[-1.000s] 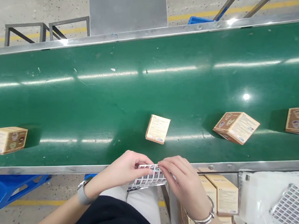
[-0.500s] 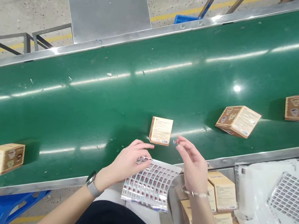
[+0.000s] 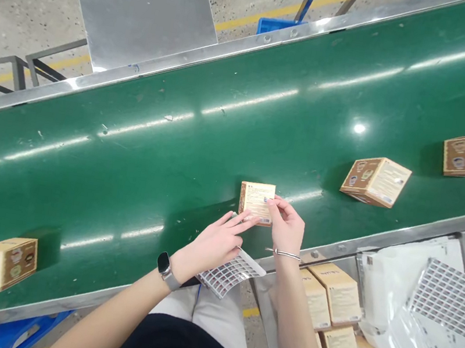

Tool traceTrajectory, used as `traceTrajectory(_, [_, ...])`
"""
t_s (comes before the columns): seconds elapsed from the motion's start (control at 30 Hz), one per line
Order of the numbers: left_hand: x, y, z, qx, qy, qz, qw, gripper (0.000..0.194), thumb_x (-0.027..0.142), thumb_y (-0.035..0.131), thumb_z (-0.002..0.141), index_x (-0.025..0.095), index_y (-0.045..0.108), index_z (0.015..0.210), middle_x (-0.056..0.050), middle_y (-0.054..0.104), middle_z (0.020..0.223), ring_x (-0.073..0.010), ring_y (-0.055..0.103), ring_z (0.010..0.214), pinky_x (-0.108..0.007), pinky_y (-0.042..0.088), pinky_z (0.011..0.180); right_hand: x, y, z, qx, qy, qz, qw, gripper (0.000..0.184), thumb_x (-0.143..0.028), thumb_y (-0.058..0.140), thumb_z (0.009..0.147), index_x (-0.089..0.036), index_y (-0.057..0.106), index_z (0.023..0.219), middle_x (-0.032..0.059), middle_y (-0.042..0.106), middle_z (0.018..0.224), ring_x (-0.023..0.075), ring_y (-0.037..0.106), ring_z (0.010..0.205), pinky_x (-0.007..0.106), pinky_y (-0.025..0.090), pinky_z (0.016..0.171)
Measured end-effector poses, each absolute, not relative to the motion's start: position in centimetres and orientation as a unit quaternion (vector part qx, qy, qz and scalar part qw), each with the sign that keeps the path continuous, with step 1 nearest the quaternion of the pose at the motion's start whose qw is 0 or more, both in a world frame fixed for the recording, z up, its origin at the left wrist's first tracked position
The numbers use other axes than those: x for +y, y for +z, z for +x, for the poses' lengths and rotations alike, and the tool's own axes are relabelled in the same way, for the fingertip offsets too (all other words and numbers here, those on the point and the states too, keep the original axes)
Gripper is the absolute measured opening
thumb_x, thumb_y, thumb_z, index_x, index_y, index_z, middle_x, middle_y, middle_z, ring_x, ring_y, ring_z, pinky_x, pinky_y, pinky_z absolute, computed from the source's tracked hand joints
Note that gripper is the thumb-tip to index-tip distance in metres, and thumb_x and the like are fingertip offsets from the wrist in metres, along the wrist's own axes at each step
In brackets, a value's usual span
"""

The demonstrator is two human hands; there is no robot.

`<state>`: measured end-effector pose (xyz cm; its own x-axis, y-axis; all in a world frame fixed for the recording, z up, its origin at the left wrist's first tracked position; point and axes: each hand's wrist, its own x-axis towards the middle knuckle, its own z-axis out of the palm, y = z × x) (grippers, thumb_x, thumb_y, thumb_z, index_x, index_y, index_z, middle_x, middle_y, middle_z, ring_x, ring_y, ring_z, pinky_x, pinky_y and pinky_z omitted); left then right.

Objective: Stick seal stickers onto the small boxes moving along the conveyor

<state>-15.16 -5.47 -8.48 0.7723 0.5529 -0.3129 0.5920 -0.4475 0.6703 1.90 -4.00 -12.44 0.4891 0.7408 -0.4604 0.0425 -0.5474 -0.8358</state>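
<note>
Left fingers, right fingers now moved onto middle box.

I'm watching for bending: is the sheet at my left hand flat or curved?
Curved: the sheet shows bowed grid lines below the left hand.

Both forearms reach over the belt's near edge. The left hand is palm-down, fingers spread and pointing away and rightward; the right hand curls inward beside it, thumb and forefinger tips drawn together.
</note>
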Motion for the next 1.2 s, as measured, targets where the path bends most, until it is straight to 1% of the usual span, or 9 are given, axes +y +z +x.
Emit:
traceTrajectory(0.23, [-4.7, -8.7, -13.8, 0.330, -0.034, 0.849, 0.410, 0.019, 0.014, 0.055, 0.090, 0.016, 0.068, 0.076, -0.007, 0.028, 0.160, -0.0245, 0.022, 0.150, -0.047, 0.023, 0.122, -3.5, -12.7, 1.5, -0.296, 0.324, -0.801, 0.408, 0.026, -0.044, 0.067, 0.071, -0.019, 0.061, 0.077, 0.0123, 0.068, 0.105, 0.0235, 0.065, 0.092, 0.042, 0.054, 0.087])
traceTrajectory(0.4, [-3.7, -8.9, -12.9, 0.327, -0.025, 0.834, 0.444, 0.022, 0.011, 0.055, 0.089, 0.017, 0.065, 0.070, -0.005, 0.029, 0.159, -0.0240, 0.023, 0.149, -0.047, 0.021, 0.122, -2.4, -14.1, 2.7, -0.255, 0.291, -0.816, 0.430, 0.036, -0.042, 0.057, 0.080, -0.021, 0.049, 0.108, 0.0150, 0.062, 0.117, 0.0193, 0.068, 0.080, 0.040, 0.058, 0.074])
traceTrajectory(0.53, [-3.4, -7.8, -12.9, 0.335, 0.033, 0.798, 0.500, 0.020, 0.015, 0.054, 0.090, 0.017, 0.065, 0.074, -0.007, 0.034, 0.158, -0.0252, 0.029, 0.147, -0.045, 0.023, 0.121, -3.0, -11.1, 5.3, -0.273, 0.299, -0.801, 0.441, 0.028, -0.041, 0.051, 0.086, -0.021, 0.052, 0.107, 0.0118, 0.064, 0.112, 0.0201, 0.069, 0.087, 0.041, 0.057, 0.081])
traceTrajectory(0.6, [-3.7, -6.4, -13.1, 0.359, 0.059, 0.756, 0.544, 0.017, 0.018, 0.053, 0.091, 0.018, 0.068, 0.082, -0.009, 0.057, 0.141, -0.0252, 0.051, 0.132, -0.040, 0.040, 0.108, -4.5, -7.9, 6.2, -0.352, 0.348, -0.760, 0.420, 0.025, -0.041, 0.063, 0.082, -0.023, 0.060, 0.098, 0.0076, 0.068, 0.103, 0.0215, 0.068, 0.094, 0.039, 0.056, 0.087])
traceTrajectory(0.67, [-4.2, -4.5, -13.2, 0.400, 0.053, 0.693, 0.597, 0.018, 0.022, 0.053, 0.092, 0.019, 0.070, 0.087, -0.005, 0.075, 0.096, -0.0186, 0.068, 0.088, -0.028, 0.049, 0.077, -6.4, -4.6, 6.8, -0.517, 0.449, -0.653, 0.324, 0.020, -0.038, 0.066, 0.083, -0.024, 0.064, 0.097, 0.0057, 0.071, 0.097, 0.0207, 0.068, 0.091, 0.037, 0.057, 0.084])
traceTrajectory(0.7, [-4.6, -3.5, -13.1, 0.417, 0.048, 0.663, 0.620, 0.019, 0.026, 0.053, 0.092, 0.019, 0.070, 0.087, -0.001, 0.071, 0.077, -0.0147, 0.063, 0.070, -0.025, 0.046, 0.065, -7.3, -3.2, 7.1, -0.571, 0.472, -0.609, 0.283, 0.019, -0.036, 0.066, 0.085, -0.024, 0.066, 0.099, 0.0048, 0.072, 0.096, 0.0194, 0.069, 0.086, 0.034, 0.058, 0.080])
traceTrajectory(0.77, [-5.5, -1.8, -12.9, 0.441, 0.057, 0.603, 0.662, 0.022, 0.031, 0.054, 0.091, 0.018, 0.070, 0.084, 0.002, 0.063, 0.066, -0.0104, 0.050, 0.057, -0.022, 0.036, 0.055, -9.1, -1.0, 7.5, -0.631, 0.476, -0.565, 0.237, 0.017, -0.031, 0.064, 0.089, -0.024, 0.066, 0.104, 0.0035, 0.072, 0.091, 0.0168, 0.069, 0.078, 0.029, 0.059, 0.070])
traceTrajectory(0.97, [-10.3, -0.1, -10.6, 0.478, 0.082, 0.449, 0.750, 0.024, 0.038, 0.056, 0.088, 0.015, 0.062, 0.087, 0.004, 0.050, 0.064, -0.0092, 0.038, 0.056, -0.021, 0.028, 0.050, -13.1, 1.1, 10.3, -0.699, 0.403, -0.543, 0.231, 0.011, -0.024, 0.056, 0.095, -0.022, 0.063, 0.104, 0.0030, 0.072, 0.086, 0.0149, 0.070, 0.073, 0.024, 0.058, 0.064])
traceTrajectory(1.2, [-15.9, -0.3, -5.9, 0.516, 0.093, 0.477, 0.706, 0.028, 0.039, 0.051, 0.091, 0.017, 0.056, 0.076, 0.006, 0.041, 0.057, -0.0095, 0.033, 0.054, -0.023, 0.023, 0.050, -17.8, 0.6, 13.1, -0.766, 0.274, -0.532, 0.233, 0.012, -0.015, 0.054, 0.095, -0.020, 0.065, 0.097, 0.0058, 0.072, 0.089, 0.0199, 0.069, 0.082, 0.035, 0.056, 0.071])
